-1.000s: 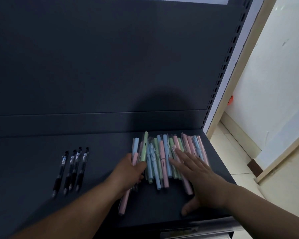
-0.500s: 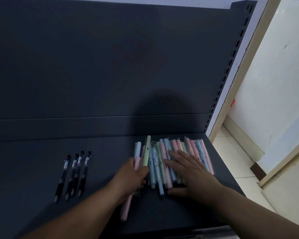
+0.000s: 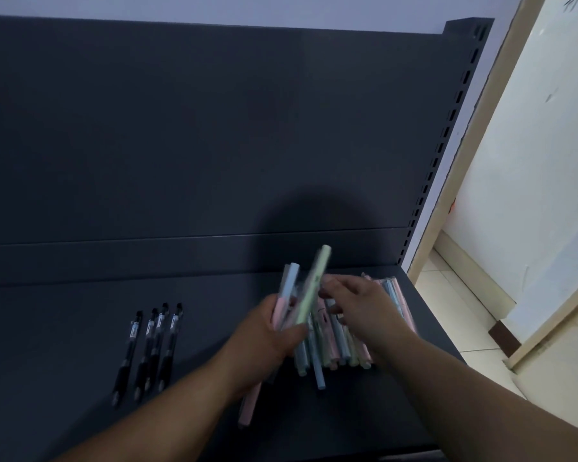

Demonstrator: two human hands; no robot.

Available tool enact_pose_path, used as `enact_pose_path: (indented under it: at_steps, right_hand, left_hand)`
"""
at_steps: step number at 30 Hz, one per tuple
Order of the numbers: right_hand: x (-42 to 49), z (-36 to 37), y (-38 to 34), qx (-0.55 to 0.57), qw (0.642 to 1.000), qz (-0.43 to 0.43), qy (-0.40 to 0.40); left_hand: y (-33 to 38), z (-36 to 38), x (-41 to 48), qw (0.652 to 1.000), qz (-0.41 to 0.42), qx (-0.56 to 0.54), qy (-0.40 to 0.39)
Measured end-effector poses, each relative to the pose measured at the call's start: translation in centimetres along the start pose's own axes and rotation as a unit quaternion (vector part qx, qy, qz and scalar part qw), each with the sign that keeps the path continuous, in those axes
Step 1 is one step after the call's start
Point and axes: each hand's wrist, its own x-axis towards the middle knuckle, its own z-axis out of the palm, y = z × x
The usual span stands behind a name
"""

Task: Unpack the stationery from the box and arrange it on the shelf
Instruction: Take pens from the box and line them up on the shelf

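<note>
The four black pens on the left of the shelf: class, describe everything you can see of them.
The four black pens lie flat on the dark shelf, side by side and nearly parallel, leaning slightly right. Each looks like plastic, with a pale label band on the upper barrel and a dark grip lower down. Their clip ends point to the back panel. Only the shelf, and perhaps each other, touches them.

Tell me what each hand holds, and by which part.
Left hand grips a few pastel pens round their lower parts. Right hand holds nothing; its fingers lie open over the pen pile.
</note>
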Motion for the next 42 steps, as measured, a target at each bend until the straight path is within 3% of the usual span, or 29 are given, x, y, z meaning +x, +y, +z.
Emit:
enact_pose_path:
  at_steps: [3, 7, 11, 14, 17, 20, 22, 24, 26, 30, 34, 37, 42]
  right_hand:
    - [0.6, -0.6, 0.1, 0.108, 0.991, 0.078, -0.013]
    - [0.9, -2.2, 0.4, 0.209, 0.971, 0.116, -0.001]
    - [0.9, -4.6, 0.4, 0.154, 0.984, 0.088, 0.028]
    - [1.0, -6.3, 0.1, 0.112, 0.99, 0.066, 0.047]
    - [1.1, -7.5, -0.1, 0.101, 0.99, -0.018, 0.098]
    - [0.9, -7.8, 1.3, -0.02, 0.981, -0.137, 0.138]
    - [0.7, -7.7, 3.1, -0.176, 0.968, -0.166, 0.065]
    - [1.0, -7.7, 5.1, -0.345, 0.919, -0.185, -0.054]
    - [1.1, -8.0, 6.0, -0.391, 0.892, -0.2, -0.109]
    - [1.0, -8.4, 5.5, -0.33, 0.92, -0.193, -0.082]
    - [1.1, -6.9, 2.9, -0.193, 0.967, -0.159, 0.036]
    - [1.6, -6.0, 1.0, -0.021, 0.998, -0.057, 0.009]
    - [2.3, -5.9, 0.7, 0.147, 0.985, 0.056, -0.066]
  left_hand:
    - [0.2, 0.4, 0.0, 0.999, -0.004, 0.008, -0.046]
    - [0.3, 0.6, 0.1, 0.999, -0.029, -0.02, -0.037]
    - [0.5, 0.9, 0.8, 0.994, -0.083, -0.065, 0.013]
    - [0.9, 1.2, 1.3, 0.986, -0.118, -0.116, 0.008]
    - [1.2, 1.9, 1.7, 0.975, -0.131, -0.179, 0.007]
    - [1.3, 2.6, 2.3, 0.957, -0.144, -0.254, 0.004]
    - [1.4, 2.9, 2.5, 0.947, -0.15, -0.284, -0.001]
    - [1.5, 3.2, 2.7, 0.946, -0.149, -0.289, -0.007]
    - [1.6, 3.4, 2.7, 0.944, -0.145, -0.295, -0.011]
    - [1.8, 4.0, 2.7, 0.945, -0.142, -0.294, -0.027]
    - [2.1, 4.4, 2.4, 0.957, -0.129, -0.248, -0.082]
    - [2.5, 4.9, 2.1, 0.966, -0.115, -0.205, -0.111]
    - [3.4, 5.0, 1.9, 0.963, -0.132, -0.193, -0.136]
